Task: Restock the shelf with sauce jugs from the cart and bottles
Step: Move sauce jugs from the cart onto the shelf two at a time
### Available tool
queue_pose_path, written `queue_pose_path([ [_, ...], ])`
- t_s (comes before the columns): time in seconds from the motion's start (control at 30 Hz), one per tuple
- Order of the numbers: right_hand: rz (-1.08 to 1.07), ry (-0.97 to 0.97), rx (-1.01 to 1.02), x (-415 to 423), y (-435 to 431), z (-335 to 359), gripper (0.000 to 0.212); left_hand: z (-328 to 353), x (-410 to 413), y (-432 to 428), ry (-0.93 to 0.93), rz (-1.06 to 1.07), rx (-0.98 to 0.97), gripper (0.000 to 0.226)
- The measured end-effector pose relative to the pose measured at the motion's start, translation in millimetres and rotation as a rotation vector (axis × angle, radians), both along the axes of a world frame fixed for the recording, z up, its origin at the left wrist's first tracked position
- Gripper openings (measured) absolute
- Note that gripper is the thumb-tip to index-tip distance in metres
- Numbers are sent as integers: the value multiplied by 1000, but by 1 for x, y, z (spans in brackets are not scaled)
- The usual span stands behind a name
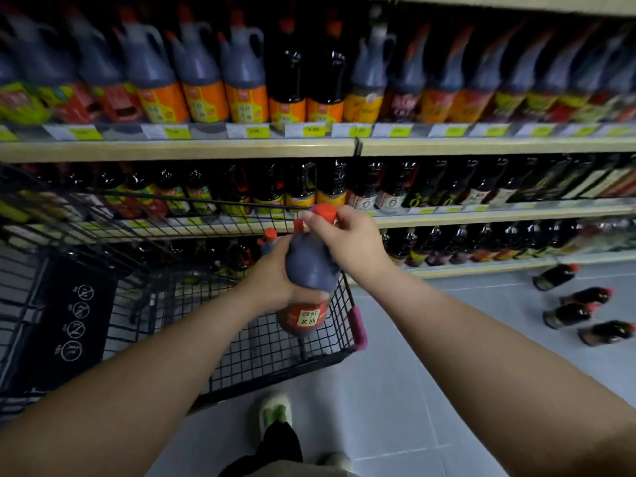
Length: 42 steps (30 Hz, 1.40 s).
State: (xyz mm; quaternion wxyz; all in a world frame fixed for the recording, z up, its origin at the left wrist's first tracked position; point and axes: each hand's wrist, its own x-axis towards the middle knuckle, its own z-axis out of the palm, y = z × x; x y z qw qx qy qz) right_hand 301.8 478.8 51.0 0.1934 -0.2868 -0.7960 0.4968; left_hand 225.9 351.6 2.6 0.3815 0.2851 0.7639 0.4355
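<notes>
- Supermarket aisle; a stocked shelf (179,149) runs straight ahead.
- The sauce jug (311,266) is held over the cart (261,342), its long axis roughly upright and its red cap (323,212) towards the shelf.
- The left hand (275,270) wraps round its body; the right hand (347,242) grips the neck by the cap, nearer the shelf.
- The jug row sits higher, so the lift likely goes up and forward.
- Loose bottles (581,311) lie on the floor, well to the right.

Top shelf (172,150) packed with jugs (203,80); cart (241,359) rim fronts lower shelves (481,216); bottles (585,299) strewn on floor (413,339) right.
</notes>
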Motion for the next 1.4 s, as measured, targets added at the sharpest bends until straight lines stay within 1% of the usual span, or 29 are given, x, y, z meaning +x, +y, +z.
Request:
queue_pose_path([
  [0.07, 6, -21, 35, 10, 5, 13, 40, 8, 9, 5, -54, 66, 73, 115],
  [0.13, 24, -15, 56, 26, 9, 26, 30, 21, 23, 9, -88, 137, 119, 104],
  [0.17, 30, 0, 38, 33, 11, 29, 31, 25, 27, 12, -116, 173, 134, 95],
  [0.23, 35, 9, -17, 54, 17, 33, 45, 33, 37, 18, -177, 243, 174, 79],
  [0.27, 47, -15, -50, 64, 20, 30, 55, 37, 41, 20, -207, 273, 193, 75],
  [0.37, 136, -192, -171, 94, 24, 8, 97, 48, 51, 30, -272, 321, 217, 72],
  [0.4, 160, -240, -204, 101, 22, 0, 106, 52, 55, 33, -289, 325, 220, 71],
  [0.47, 176, -243, -263, 109, 15, -13, 111, 59, 64, 40, -301, 312, 230, 68],
  [0.53, 121, -192, -273, 112, 9, -20, 110, 64, 70, 46, -313, 307, 242, 70],
  [0.6, 45, -135, -250, 113, 10, -22, 100, 67, 76, 52, -308, 301, 250, 70],
  [0.73, -42, -92, -278, 114, 13, -23, 86, 62, 78, 60, -227, 221, 246, 79],
  [0.8, -76, -62, -285, 111, 15, -28, 80, 56, 71, 63, -195, 168, 233, 79],
  [0.87, -109, -41, -276, 104, 19, -33, 76, 48, 58, 66, -180, 148, 239, 73],
  [0.97, -186, -50, -236, 84, 28, -44, 73, 29, 26, 70, -122, 251, 211, 58],
  [1.07, -270, -78, -217, 63, 41, -61, 73, -3, -12, 69, 29, 414, 107, 37],
  [1.13, -331, -97, -203, 47, 52, -78, 72, -28, -39, 68, 115, 455, 26, 30],
  [1.17, -346, -97, -187, 45, 56, -81, 72, -36, -45, 66, 155, 468, -2, 29],
  [1.2, -370, -100, -191, 40, 60, -93, 71, -50, -54, 66, 177, 480, -35, 32],
  [1.3, -451, -108, -229, 31, 71, -119, 67, -82, -62, 64, 210, 514, -128, 51],
  [1.4, -559, -108, -319, 27, 76, -148, 62, -120, -67, 60, 181, 566, -249, 80],
])
